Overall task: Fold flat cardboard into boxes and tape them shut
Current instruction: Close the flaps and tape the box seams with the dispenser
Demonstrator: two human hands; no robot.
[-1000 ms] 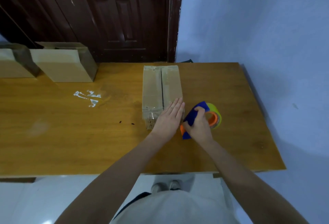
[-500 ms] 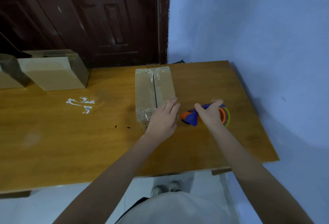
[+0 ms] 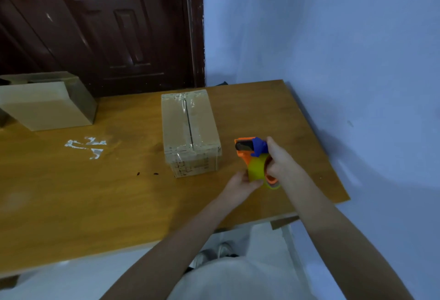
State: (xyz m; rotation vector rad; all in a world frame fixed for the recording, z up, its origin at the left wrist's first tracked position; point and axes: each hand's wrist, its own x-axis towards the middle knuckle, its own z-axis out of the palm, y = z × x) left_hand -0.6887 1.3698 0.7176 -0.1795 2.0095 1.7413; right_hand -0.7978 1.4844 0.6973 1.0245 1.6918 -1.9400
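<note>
A closed cardboard box (image 3: pixel 189 130) stands on the wooden table (image 3: pixel 95 199), clear tape shining along its top seam and over its near end. To its right, lifted off the table, is an orange and blue tape dispenser (image 3: pixel 256 156) with a yellow roll. My right hand (image 3: pixel 279 164) grips the dispenser from the right. My left hand (image 3: pixel 241 186) holds the yellow roll from below with thumb and fingers. Neither hand touches the box.
Another cardboard box (image 3: pixel 45 106) with open flaps stands at the back left. White tape scraps (image 3: pixel 87 146) and two small dark specks (image 3: pixel 146 174) lie on the table. A dark wooden door (image 3: pixel 107 25) is behind, a blue wall to the right.
My left hand has left the box top and moved right to the roll. My right hand has lifted the dispenser off the table and turned it upright.
</note>
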